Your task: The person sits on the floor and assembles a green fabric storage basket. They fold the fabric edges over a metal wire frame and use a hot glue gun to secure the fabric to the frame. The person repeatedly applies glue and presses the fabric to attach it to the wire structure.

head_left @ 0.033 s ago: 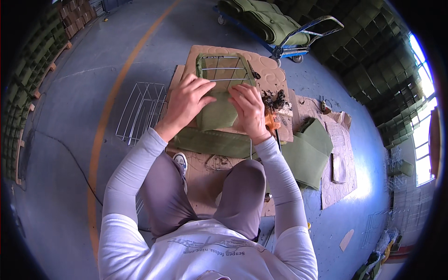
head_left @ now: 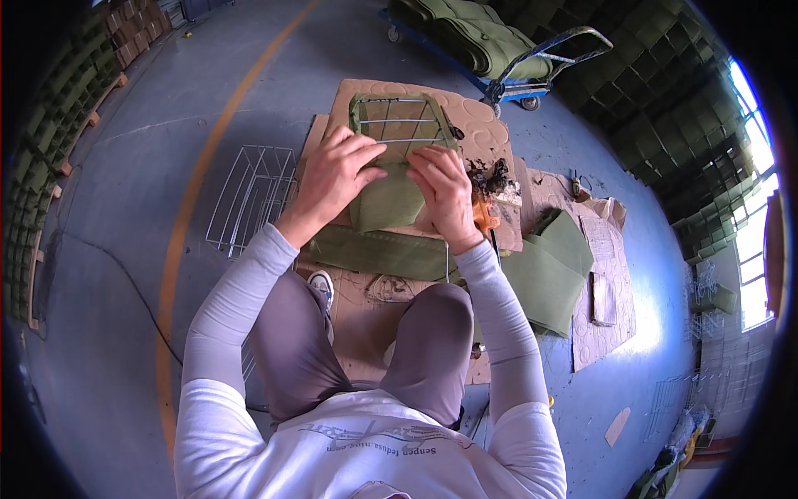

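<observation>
On the cardboard (head_left: pixel 490 133) lies a wire frame (head_left: pixel 399 125) half sleeved in green fabric (head_left: pixel 386 204); he looks midway through pulling the cover on. Left hand (head_left: pixel 337 175) and right hand (head_left: pixel 445 190) press down, fingers curled together on the cloth edge. Next likely needs an even tug toward the frame's far end

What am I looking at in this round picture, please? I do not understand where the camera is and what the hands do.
The camera sits on a person's head and looks down, so you see their own arms and knees; its wide lens bends the edges. The person kneels on cardboard sheets on a grey floor. The left hand and right hand press on green fabric that partly wraps a wire frame. More green fabric pieces lie to the right, bare wire racks to the left, and a blue cart loaded with green fabric stands behind.
</observation>
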Available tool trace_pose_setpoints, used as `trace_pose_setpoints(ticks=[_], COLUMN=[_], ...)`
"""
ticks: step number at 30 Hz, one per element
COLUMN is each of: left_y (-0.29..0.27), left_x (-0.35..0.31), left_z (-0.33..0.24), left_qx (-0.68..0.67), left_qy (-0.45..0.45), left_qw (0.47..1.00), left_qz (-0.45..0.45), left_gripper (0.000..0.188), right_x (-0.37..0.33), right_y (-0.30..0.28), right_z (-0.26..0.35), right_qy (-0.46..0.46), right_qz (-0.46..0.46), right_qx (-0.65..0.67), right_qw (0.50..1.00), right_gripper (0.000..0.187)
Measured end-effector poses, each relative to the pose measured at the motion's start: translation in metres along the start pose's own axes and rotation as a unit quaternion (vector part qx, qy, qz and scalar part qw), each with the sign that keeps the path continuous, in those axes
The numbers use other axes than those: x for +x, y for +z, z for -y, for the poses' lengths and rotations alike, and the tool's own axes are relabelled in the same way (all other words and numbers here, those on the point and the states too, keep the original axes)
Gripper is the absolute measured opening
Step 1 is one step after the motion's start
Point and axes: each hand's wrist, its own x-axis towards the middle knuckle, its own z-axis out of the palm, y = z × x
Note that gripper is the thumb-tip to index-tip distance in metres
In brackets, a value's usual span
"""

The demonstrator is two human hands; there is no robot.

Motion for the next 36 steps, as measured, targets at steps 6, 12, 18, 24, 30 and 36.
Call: trace_pose_setpoints(ticks=[6,12,18,24,30,36], left_y=[0.008,0.012,0.015,0.017,0.012,0.009], left_x=[0.009,0.013,0.015,0.013,0.014,0.024], left_z=[0.008,0.011,0.011,0.013,0.014,0.018], left_qx=[-0.079,-0.128,-0.029,-0.111,-0.141,-0.102], left_qy=[-0.048,-0.077,0.01,-0.065,-0.135,-0.181], left_qw=[0.994,0.986,0.999,0.991,0.978,0.967], left_qz=[0.062,0.077,0.033,0.03,0.073,0.147], left_gripper=[0.018,0.017,0.014,0.014,0.014,0.016], right_x=[0.011,0.016,0.016,0.016,0.025,0.053], right_y=[0.002,0.003,0.007,0.01,0.013,0.008], right_z=[-0.013,-0.023,-0.02,-0.018,-0.016,-0.009], right_qy=[0.114,0.122,0.138,0.127,0.167,0.285], right_qz=[0.035,0.064,0.065,0.068,0.104,0.227], right_qx=[0.107,0.117,0.129,0.096,0.078,0.041], right_qw=[0.987,0.984,0.98,0.985,0.977,0.93], right_gripper=[0.015,0.011,0.011,0.011,0.014,0.016])
